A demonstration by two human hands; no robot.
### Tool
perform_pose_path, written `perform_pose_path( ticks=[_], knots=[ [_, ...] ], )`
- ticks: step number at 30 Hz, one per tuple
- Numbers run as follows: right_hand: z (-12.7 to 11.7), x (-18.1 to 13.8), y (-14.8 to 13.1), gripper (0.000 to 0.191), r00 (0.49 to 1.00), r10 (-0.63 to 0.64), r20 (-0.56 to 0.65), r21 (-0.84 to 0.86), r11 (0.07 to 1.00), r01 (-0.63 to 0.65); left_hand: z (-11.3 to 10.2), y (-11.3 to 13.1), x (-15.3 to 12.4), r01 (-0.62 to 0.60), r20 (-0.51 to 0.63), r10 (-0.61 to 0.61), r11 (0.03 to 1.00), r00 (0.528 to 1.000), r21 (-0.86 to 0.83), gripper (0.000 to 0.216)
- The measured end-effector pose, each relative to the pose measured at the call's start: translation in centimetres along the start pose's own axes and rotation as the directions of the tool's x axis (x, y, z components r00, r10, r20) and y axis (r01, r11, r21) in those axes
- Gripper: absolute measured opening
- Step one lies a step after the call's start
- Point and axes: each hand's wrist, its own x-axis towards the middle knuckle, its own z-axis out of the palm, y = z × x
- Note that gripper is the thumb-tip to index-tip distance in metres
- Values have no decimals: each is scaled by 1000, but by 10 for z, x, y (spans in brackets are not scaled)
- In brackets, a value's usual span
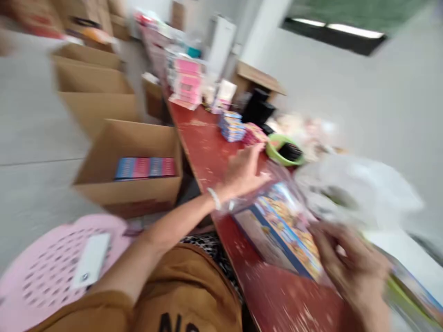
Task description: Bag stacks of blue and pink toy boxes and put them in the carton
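Note:
On the red table, a flat box with colourful pictures and blue edges [277,230] lies at a slant, with clear plastic film [285,177] around its far end. My left hand [247,170] is beyond that end, fingers spread and thumb apart, close to the film; it wears a white bracelet. At the box's near right end my right hand [353,263] is blurred, its fingers curled in and pressed together. Whether they pinch film or something else cannot be made out.
An open carton [138,193] with blue and pink boxes stands on the floor left of the red table [204,157]. A pink perforated stool [51,263] bears a white object. Beyond my hands are a green basket [285,150], small patterned boxes [231,127] and white plastic bags [360,184].

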Motion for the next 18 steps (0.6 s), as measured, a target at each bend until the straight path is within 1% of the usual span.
perform_pose_path(
  ticks=[1,2,3,5,7,9,10,11,12,13,14,15,17,18],
  knots=[
    [-7,-1,1,9,1000,1,-22,-64,998,-2,9,-8,7,32,92,-19,988,996,-148,43],
    [-12,0,4,9,999,18,-43,-117,993,-23,16,-14,13,86,176,-39,959,984,-271,23],
    [-16,3,8,9,997,36,-65,-167,985,-47,22,-18,17,149,205,-78,922,976,-357,13],
    [-22,12,17,8,988,85,-127,-249,962,-115,26,-22,20,226,202,-148,865,968,-448,16],
    [-27,18,21,8,973,90,-212,-342,926,-160,24,-22,19,256,163,-201,837,966,-484,21],
    [-30,19,16,7,955,34,-296,-463,869,-174,24,-22,20,251,172,-189,827,967,-503,24],
    [-31,17,10,12,944,-18,-329,-533,829,-170,26,-23,21,236,195,-156,827,968,-511,31],
    [-31,14,2,20,934,-77,-348,-597,787,-158,30,-24,24,214,222,-111,826,969,-522,44],
    [-30,11,-8,29,932,-130,-340,-642,756,-129,35,-25,28,194,248,-66,823,966,-534,58],
    [-27,8,-17,36,936,-169,-310,-658,749,-83,41,-24,32,183,271,-35,818,962,-545,71],
    [-22,7,-26,40,947,-186,-261,-643,765,-27,47,-24,37,187,285,-25,809,958,-557,78],
    [-16,7,-31,41,962,-187,-200,-602,798,30,53,-22,42,207,293,-37,794,955,-572,76],
    [-1,13,-31,33,981,-173,-92,-490,865,107,62,-15,53,259,286,-96,746,953,-614,55],
    [7,19,-24,28,985,-159,-65,-447,887,113,66,-12,57,272,277,-115,719,954,-639,43]
  ],
)
